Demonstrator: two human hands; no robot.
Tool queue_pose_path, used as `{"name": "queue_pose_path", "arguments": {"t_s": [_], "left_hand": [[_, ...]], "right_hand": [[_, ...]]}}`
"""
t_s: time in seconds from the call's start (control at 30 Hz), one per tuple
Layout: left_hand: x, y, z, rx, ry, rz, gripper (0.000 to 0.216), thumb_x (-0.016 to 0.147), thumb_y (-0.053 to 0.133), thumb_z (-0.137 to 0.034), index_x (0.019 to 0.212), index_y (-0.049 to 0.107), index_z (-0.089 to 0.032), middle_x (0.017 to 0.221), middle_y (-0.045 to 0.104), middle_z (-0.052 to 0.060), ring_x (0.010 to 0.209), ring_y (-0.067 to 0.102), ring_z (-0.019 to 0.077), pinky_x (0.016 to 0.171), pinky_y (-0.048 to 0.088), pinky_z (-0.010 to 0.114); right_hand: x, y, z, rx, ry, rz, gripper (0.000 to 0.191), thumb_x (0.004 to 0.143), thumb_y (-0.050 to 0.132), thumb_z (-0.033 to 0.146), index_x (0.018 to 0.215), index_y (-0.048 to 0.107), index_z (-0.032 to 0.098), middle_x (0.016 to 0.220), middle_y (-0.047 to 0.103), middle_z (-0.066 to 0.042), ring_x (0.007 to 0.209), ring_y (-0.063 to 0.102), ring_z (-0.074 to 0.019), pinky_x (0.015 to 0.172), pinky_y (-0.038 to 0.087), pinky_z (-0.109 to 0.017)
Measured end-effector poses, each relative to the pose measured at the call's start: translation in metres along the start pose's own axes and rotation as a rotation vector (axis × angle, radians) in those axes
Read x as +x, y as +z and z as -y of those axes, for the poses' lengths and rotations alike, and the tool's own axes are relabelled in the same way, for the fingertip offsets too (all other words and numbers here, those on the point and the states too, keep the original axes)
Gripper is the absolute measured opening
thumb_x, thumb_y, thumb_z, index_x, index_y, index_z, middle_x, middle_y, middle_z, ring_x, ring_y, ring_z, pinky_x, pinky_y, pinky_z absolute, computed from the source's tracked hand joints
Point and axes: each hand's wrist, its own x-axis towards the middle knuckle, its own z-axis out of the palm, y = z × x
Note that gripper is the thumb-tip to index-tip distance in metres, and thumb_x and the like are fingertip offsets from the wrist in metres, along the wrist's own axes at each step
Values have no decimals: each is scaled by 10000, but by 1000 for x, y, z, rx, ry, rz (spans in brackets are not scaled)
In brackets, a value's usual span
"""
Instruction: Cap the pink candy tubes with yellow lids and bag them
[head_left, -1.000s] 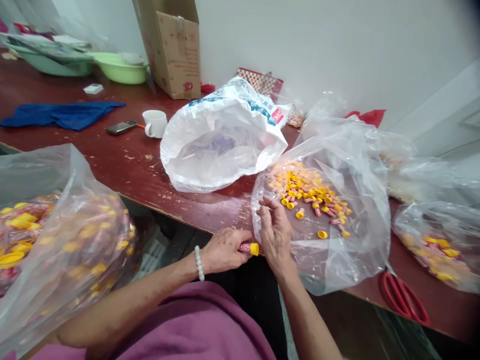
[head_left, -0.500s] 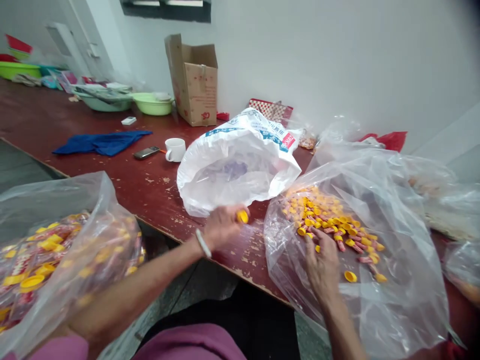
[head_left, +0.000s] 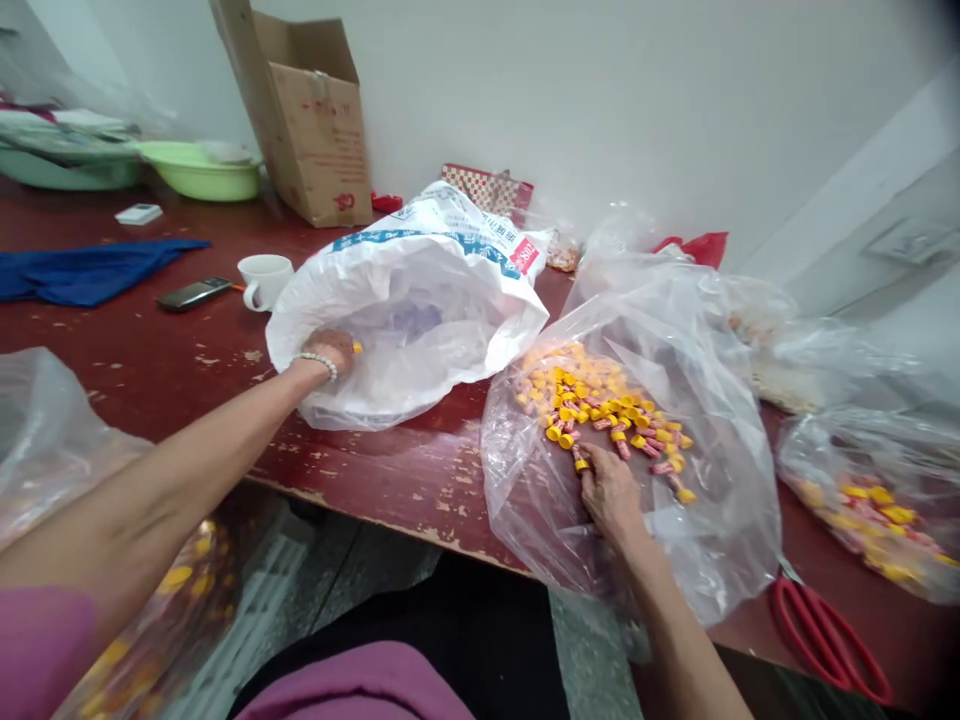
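Observation:
My left hand (head_left: 330,352) reaches into the mouth of a big white plastic sack (head_left: 420,300) on the dark red table (head_left: 187,360). A bit of yellow shows at its fingertips, the yellow-capped tube; the fingers are mostly hidden by the sack's rim. My right hand (head_left: 611,490) lies inside a clear plastic bag (head_left: 675,330), fingers curled onto the near edge of a heap of yellow caps and small red-and-white tubes (head_left: 600,400). What it holds, if anything, is hidden.
A white cup (head_left: 262,280), a phone (head_left: 193,293) and a blue cloth (head_left: 82,270) lie at left. A cardboard box (head_left: 300,110) and green basins (head_left: 199,168) stand behind. More clear bags of pieces sit at lower left (head_left: 45,450) and right (head_left: 870,480). Red scissors (head_left: 825,640) lie at the table edge.
My left hand carried the yellow-capped tube from the table edge up and into the white sack. My right hand went from beside the left into the clear bag, onto the heap.

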Motion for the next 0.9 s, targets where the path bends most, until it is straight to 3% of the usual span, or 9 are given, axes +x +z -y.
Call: {"name": "queue_pose_path", "arguments": {"t_s": [0.13,0.23,0.37,0.47,0.57,0.7,0.8,0.9], "left_hand": [[-16,7,1,-110,-41,-64,244,847,540,-261,1037,602,-121,953,647,70,916,608,213,804,488,359],[-45,17,-13,-227,-5,-130,300,816,522,-231,1106,566,-166,985,664,43,900,616,180,777,480,276],[-95,24,-42,-738,146,-121,349,794,549,-284,1118,537,-157,1050,655,54,873,625,151,752,487,244],[-127,20,-64,-1036,232,-54,384,772,601,-318,1113,566,-146,1044,656,75,917,617,171,808,480,273],[-149,13,-82,-1033,321,33,347,776,613,-291,1098,602,-162,1065,657,74,964,609,180,874,461,289],[-168,9,-100,-940,496,131,299,798,583,-234,1085,628,-163,1080,652,75,990,596,184,914,441,299],[-178,10,-108,-929,527,197,310,792,580,-214,1093,634,-161,1098,653,76,1016,587,192,926,430,299],[-185,11,-112,-919,479,275,319,771,591,-212,1081,644,-158,1079,658,71,967,594,191,879,439,289]], "right_hand": [[-2,0,7,30,1,-20,353,865,415,229,1175,577,176,1066,623,-131,948,568,-251,772,432,-364],[-1,5,11,113,-14,-75,327,827,476,274,1088,621,140,1001,629,-157,912,560,-270,795,426,-401],[-1,2,17,227,-11,-140,313,805,436,236,1015,627,105,952,645,-159,892,573,-254,814,432,-395],[-11,-19,43,363,33,-156,334,841,402,279,1061,584,107,917,657,-126,804,598,-219,731,466,-354],[-30,-50,88,708,-105,-86,275,879,422,305,1070,562,165,930,651,-74,782,601,-173,693,479,-299],[-51,-76,134,774,-449,-59,241,881,426,178,1076,566,205,1021,620,-64,948,578,-164,832,462,-305],[-59,-81,139,756,-569,-22,292,871,421,133,1114,561,214,1066,619,-67,1015,567,-169,882,453,-321],[-61,-82,132,763,-512,49,283,867,501,219,1142,569,228,1090,638,-59,1005,582,-185,875,462,-336]]}}
